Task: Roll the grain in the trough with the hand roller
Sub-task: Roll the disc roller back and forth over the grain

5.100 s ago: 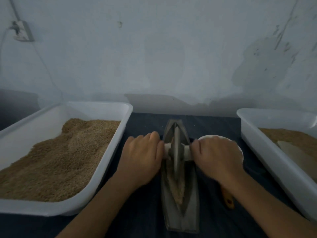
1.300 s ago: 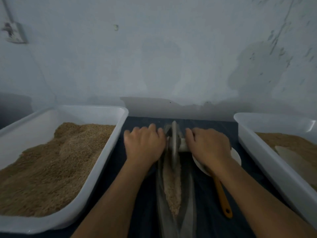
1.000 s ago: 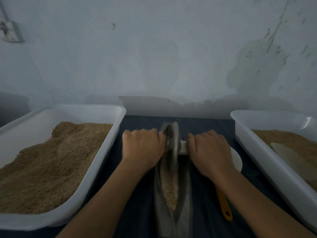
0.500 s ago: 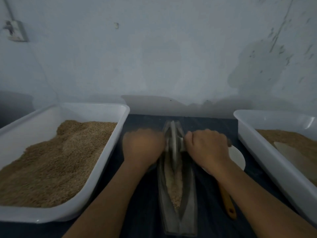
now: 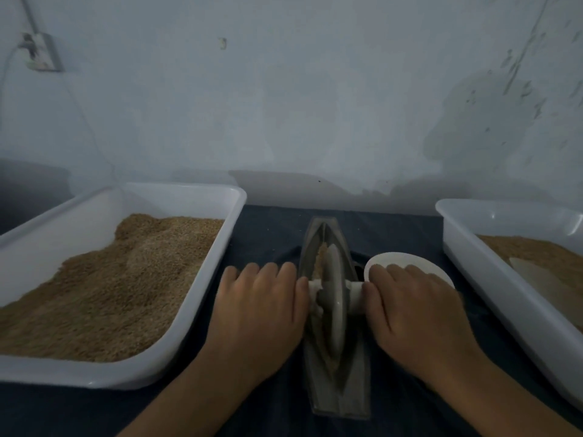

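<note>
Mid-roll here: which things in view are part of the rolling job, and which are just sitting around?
In the job:
left hand
right hand
hand roller
trough
grain in the trough

Lying about:
left tray of grain
right tray of grain
white bowl
wall socket

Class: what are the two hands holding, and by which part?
The hand roller, by its axle handle: left hand on the left end, right hand on the right end.
</note>
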The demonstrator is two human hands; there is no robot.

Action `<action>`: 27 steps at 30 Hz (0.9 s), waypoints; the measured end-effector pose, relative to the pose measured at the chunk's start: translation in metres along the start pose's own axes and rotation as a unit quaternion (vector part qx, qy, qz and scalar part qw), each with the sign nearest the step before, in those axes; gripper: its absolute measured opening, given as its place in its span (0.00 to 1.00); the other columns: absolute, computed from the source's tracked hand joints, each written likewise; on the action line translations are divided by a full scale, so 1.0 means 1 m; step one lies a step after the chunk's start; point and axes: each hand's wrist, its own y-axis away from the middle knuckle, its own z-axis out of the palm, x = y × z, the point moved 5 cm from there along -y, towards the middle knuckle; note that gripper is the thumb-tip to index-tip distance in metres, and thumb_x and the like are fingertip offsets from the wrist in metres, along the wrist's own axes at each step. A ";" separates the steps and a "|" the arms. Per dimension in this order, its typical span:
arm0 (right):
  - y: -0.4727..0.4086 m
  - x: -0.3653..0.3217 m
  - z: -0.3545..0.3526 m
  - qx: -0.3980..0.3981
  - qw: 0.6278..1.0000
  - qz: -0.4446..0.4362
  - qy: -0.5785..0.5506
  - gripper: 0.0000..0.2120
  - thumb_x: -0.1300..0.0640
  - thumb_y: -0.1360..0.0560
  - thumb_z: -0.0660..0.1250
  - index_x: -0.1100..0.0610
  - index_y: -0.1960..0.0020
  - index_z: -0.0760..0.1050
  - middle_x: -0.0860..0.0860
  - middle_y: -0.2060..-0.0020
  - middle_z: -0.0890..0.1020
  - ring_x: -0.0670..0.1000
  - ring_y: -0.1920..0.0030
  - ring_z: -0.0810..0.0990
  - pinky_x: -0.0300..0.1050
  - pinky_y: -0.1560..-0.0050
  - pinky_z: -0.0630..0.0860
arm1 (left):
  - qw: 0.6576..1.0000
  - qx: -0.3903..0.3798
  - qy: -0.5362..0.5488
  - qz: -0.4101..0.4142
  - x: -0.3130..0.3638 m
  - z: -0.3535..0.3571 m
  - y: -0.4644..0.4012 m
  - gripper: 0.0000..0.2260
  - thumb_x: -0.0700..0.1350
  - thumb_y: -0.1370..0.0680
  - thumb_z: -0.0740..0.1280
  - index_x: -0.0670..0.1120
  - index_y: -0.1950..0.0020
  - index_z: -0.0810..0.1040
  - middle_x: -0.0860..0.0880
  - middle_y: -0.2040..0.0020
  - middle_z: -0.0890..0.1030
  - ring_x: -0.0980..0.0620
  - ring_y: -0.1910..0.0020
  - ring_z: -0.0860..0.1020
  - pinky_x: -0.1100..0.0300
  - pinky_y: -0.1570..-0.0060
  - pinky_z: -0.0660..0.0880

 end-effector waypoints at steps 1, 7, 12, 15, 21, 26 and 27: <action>-0.003 0.000 0.002 -0.014 1.000 0.000 -0.001 0.19 0.42 0.16 0.47 0.45 0.62 0.66 0.43 0.72 0.67 0.41 0.72 0.66 0.43 0.71 0.67 | 1.000 -0.009 -0.006 0.007 0.000 0.003 -0.003 0.17 0.55 0.15 0.47 0.56 0.62 0.64 0.57 0.69 0.66 0.55 0.72 0.63 0.54 0.64 0.60; -0.083 0.021 0.040 -0.077 0.992 0.101 0.022 0.25 0.45 0.18 0.46 0.52 0.69 0.68 0.48 0.70 0.73 0.51 0.69 0.74 0.45 0.65 0.66 | 0.993 -0.113 -0.033 -0.021 -0.009 0.054 -0.071 0.11 0.43 0.18 0.56 0.48 0.59 0.72 0.51 0.65 0.70 0.49 0.68 0.69 0.57 0.66 0.64; -0.124 0.029 0.055 -0.155 0.981 0.110 0.041 0.19 0.50 0.18 0.49 0.56 0.61 0.73 0.51 0.62 0.74 0.56 0.59 0.75 0.50 0.59 0.65 | 0.978 -0.189 -0.014 -0.087 -0.024 0.081 -0.108 0.11 0.50 0.16 0.54 0.48 0.53 0.70 0.49 0.56 0.73 0.46 0.59 0.70 0.53 0.57 0.67; -0.088 0.010 0.037 -0.107 0.991 0.052 0.058 0.20 0.50 0.16 0.47 0.52 0.61 0.70 0.47 0.65 0.73 0.54 0.63 0.75 0.49 0.60 0.71 | 0.991 -0.126 0.002 -0.039 -0.016 0.052 -0.072 0.09 0.50 0.15 0.53 0.49 0.54 0.65 0.52 0.59 0.70 0.48 0.62 0.70 0.54 0.61 0.67; 0.008 -0.003 -0.006 0.003 1.000 0.001 -0.011 0.14 0.45 0.16 0.48 0.45 0.56 0.67 0.42 0.66 0.68 0.46 0.66 0.66 0.46 0.65 0.62 | 0.998 -0.030 0.032 0.049 -0.001 -0.007 0.000 0.13 0.57 0.14 0.48 0.58 0.57 0.63 0.57 0.64 0.67 0.53 0.66 0.66 0.51 0.62 0.68; -0.016 0.002 0.008 -0.016 1.000 0.006 -0.009 0.22 0.42 0.16 0.45 0.45 0.64 0.66 0.43 0.73 0.68 0.42 0.74 0.66 0.40 0.72 0.57 | 0.998 -0.060 0.029 -0.003 -0.009 0.014 -0.020 0.19 0.56 0.15 0.50 0.54 0.63 0.68 0.55 0.71 0.70 0.56 0.73 0.70 0.53 0.68 0.72; -0.030 0.006 0.017 -0.029 0.999 0.023 -0.010 0.23 0.42 0.17 0.44 0.46 0.66 0.66 0.43 0.75 0.68 0.42 0.76 0.66 0.39 0.73 0.57 | 0.997 -0.070 0.014 -0.009 -0.012 0.027 -0.032 0.19 0.54 0.15 0.52 0.52 0.64 0.70 0.55 0.71 0.72 0.56 0.74 0.71 0.54 0.70 0.72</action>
